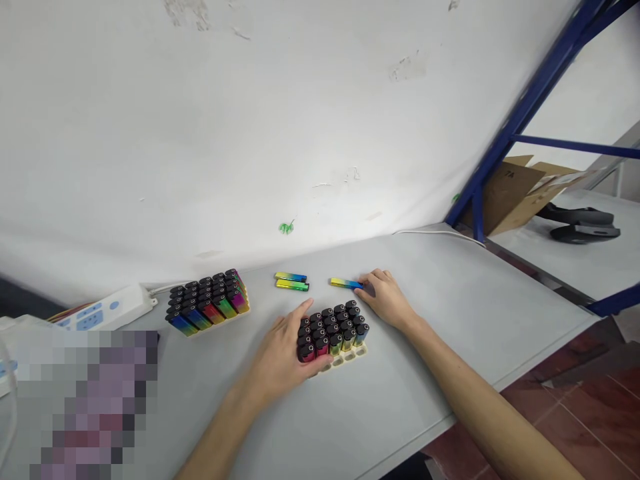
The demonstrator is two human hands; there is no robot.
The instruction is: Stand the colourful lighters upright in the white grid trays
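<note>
A pale tray (350, 357) holds rows of upright lighters (335, 342) with black tops and pink, yellow and bluish bodies. Several holes along its front row hold no lighter. My left hand (283, 347) grips the tray's left end, thumb at the front and fingers round the back corner. Behind the tray, my right hand (384, 297) pinches the blue end of a yellow-to-blue lighter (344, 283), which lies flat on the table. Two more lighters lie side by side to its left: a yellow-blue one (290, 277) and a yellow-green one (292, 285).
A second tray of multicoloured lighters (210, 310) stands at the left, near a white power strip (103, 312). A pixelated patch covers the table's lower left. The white wall (300, 133) borders the grey table (450, 287). Blue shelving (520, 120) and a cardboard box (515, 193) stand right.
</note>
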